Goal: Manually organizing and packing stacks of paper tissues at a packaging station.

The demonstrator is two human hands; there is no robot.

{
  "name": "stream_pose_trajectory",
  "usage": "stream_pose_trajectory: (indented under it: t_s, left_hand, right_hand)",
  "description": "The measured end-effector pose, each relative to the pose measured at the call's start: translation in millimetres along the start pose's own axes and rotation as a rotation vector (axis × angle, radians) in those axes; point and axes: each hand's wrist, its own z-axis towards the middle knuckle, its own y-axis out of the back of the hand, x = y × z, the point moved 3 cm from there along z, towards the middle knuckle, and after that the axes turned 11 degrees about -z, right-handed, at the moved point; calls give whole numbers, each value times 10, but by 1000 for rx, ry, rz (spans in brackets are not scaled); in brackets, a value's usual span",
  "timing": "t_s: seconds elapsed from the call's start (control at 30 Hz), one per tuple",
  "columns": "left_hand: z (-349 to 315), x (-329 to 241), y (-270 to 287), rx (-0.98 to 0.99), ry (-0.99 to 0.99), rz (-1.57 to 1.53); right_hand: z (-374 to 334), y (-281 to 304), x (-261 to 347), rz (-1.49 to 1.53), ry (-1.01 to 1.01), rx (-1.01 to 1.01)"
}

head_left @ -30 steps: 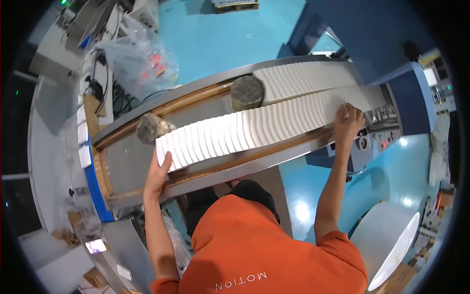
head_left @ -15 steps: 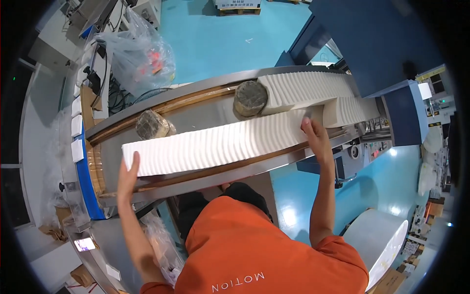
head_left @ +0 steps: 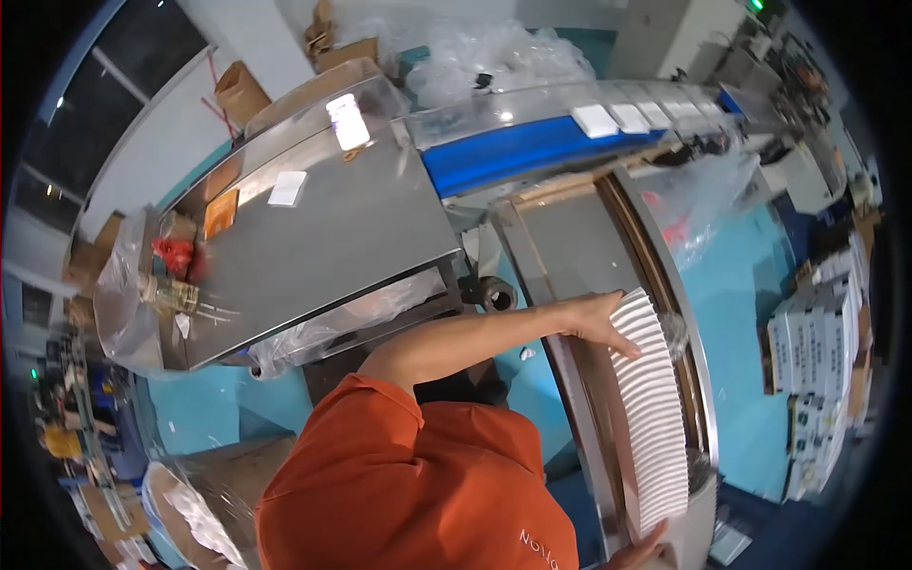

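A long row of white folded tissue paper [head_left: 648, 408] lies lengthwise in the metal-edged trough [head_left: 562, 237] on my right. Around its far end curls my left hand [head_left: 600, 323], the thumb laid along the near side and the fingers over the end. My right hand [head_left: 644, 549] presses against the near end, low in the picture and partly cut off by the frame. Between them the hands clasp the row from both ends. Two dark round blocks wrapped in clear film, one a far block [head_left: 674, 332] and one a near block [head_left: 701, 464], sit partly hidden beyond the row.
To the left stands a steel table [head_left: 332, 247] with a lit phone [head_left: 348, 122], a white packet [head_left: 287, 188] and an orange packet [head_left: 221, 213]. A blue conveyor belt [head_left: 513, 157] carries several white packets. Stacked white cartons [head_left: 812, 342] stand on the floor at right.
The view has swung left, so the trough now runs away from me on the right. Both hands stay at the ends of the tissue row. The steel table has come into full view.
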Motion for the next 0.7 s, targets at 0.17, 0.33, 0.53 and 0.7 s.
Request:
stream_pose_trajectory:
  t_s: [0.17, 0.33, 0.53, 0.7]
  left_hand:
    - [-750, -139, 933, -245, -123, -73]
    - [-2105, -211, 1945, -510, -133, -198]
    - [-4145, 919, 2284, -1201, -76, -511]
    - [-5172, 1210, 1979, -1749, 234, -425]
  right_hand:
    - [1068, 1518, 2411, 220, -329, 96]
    - [1853, 1370, 3796, 1049, -124, 202]
    - [1978, 813, 6277, 782, 206, 639]
    - [1415, 13, 8499, 795, 867, 851]
